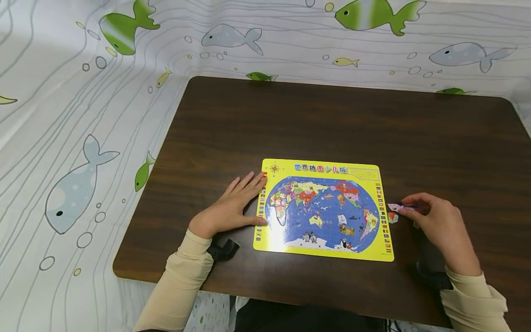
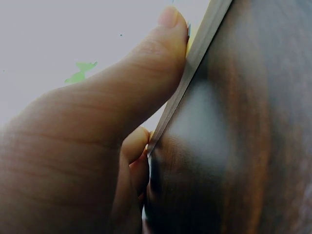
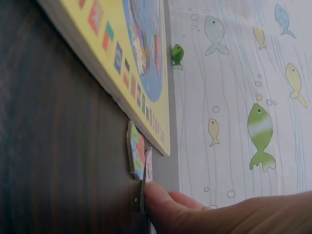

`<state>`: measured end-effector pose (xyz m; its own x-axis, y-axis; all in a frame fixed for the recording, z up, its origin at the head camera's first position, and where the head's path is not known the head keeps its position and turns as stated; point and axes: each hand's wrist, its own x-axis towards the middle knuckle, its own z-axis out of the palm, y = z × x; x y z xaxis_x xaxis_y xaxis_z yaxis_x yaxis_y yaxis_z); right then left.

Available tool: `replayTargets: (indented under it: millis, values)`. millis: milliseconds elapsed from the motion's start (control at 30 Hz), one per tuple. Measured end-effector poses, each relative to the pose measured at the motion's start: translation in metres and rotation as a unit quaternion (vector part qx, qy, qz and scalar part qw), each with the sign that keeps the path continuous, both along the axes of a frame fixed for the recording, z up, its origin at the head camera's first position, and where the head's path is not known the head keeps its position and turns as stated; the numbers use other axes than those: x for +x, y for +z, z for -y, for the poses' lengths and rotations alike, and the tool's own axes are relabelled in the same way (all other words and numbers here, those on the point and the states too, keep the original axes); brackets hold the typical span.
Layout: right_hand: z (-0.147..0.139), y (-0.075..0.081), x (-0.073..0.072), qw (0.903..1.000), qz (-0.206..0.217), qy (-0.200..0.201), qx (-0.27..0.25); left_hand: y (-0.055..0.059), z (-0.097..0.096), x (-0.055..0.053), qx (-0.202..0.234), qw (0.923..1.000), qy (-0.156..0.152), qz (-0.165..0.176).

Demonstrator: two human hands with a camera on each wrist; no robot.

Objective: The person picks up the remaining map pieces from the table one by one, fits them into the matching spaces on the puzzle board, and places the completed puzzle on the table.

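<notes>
A yellow-bordered world map puzzle board [image 1: 323,170] lies flat on the table, its oval map mostly blue with coloured land pieces. My left hand [image 1: 230,210] rests along the board's left edge, fingers straight and spread, thumb [image 2: 156,58] touching the border. To the right of the board, my right hand [image 1: 444,226] pinches a pale pink puzzle piece [image 1: 394,207] between thumb and fingers. Just beside that piece, a red and green puzzle piece [image 3: 136,152] lies on the table close to the board's right edge. Part of the pinched piece is hidden by the fingers.
The dark wooden table [image 1: 332,124] extends behind and to both sides of the board. White cloth [image 1: 290,55] printed with fish hangs at the back and left. Another small piece [image 1: 416,225] shows partly under the right hand.
</notes>
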<state>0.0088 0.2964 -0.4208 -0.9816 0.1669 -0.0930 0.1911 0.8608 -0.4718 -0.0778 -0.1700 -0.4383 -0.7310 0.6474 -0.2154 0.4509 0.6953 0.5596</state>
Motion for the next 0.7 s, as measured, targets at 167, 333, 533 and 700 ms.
replayTargets:
  millis: [167,333,533,700]
  values:
    - [0.0020,-0.0008,0.0007,1.0000,-0.006,-0.006,0.004,-0.0018,0.0006,0.0004,0.006,1.0000,-0.003,-0.004]
    - [0.0023,-0.0028,0.0017,0.9996,-0.029,-0.004,0.002,-0.0020,0.0004,-0.0001,0.000,1.0000,0.002,0.002]
    - [0.0018,-0.0047,0.0038,0.9988,-0.049,0.003,-0.009,-0.0033,0.0007,-0.0006,-0.004,1.0000,0.002,0.003]
    - [0.0022,-0.0057,0.0045,0.9981,-0.059,0.007,-0.015,-0.0019,0.0000,-0.0002,0.001,1.0000,0.000,-0.002]
